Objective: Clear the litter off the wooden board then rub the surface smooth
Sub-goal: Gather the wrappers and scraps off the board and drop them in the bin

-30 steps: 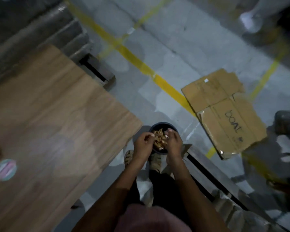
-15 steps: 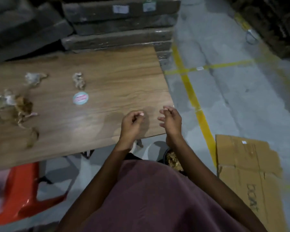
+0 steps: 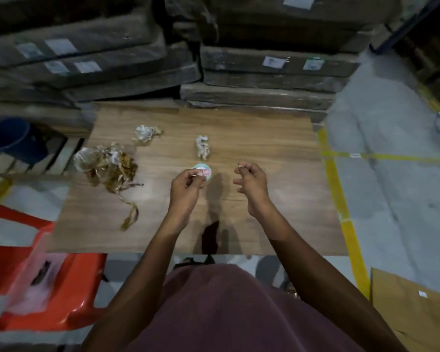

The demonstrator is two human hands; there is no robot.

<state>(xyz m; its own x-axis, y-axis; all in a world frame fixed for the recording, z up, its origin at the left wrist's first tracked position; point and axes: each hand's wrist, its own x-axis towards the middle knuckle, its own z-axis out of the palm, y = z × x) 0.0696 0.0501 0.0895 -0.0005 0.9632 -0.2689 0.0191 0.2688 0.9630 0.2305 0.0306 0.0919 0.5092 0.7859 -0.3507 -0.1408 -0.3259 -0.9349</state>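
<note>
One wooden board [image 3: 252, 199] lies flat before the person, and four bits of litter remain on it: a large tangle of brown strips and clear film [image 3: 107, 166] at the left, a long brown strip [image 3: 131, 214] trailing from that tangle toward the near edge, a small crumpled clear wad [image 3: 145, 133] toward the far left, and a crumpled pale wad [image 3: 203, 147] near the middle. One round sticker [image 3: 203, 171] sits on the board just beyond the left hand [image 3: 186, 185], whose thumb and curled fingers are drawn together; whether they pinch anything cannot be told. The right hand [image 3: 252, 185] hovers over the board's right half with its fingers loosely curled round nothing visible. Both hands are above the surface, well apart from the tangle. The board's grain runs left to right and its surface shows a dull sheen. Behind it rise two stacks of wrapped flat packs [image 3: 264, 67] bearing white labels. One dark blue bucket [image 3: 10, 138] stands at far left, one red plastic chair [image 3: 48, 288] at near left, and one flattened cardboard sheet [image 3: 414, 313] lies at near right on a grey concrete floor [image 3: 391, 199] marked with yellow lines [image 3: 341, 199].
</note>
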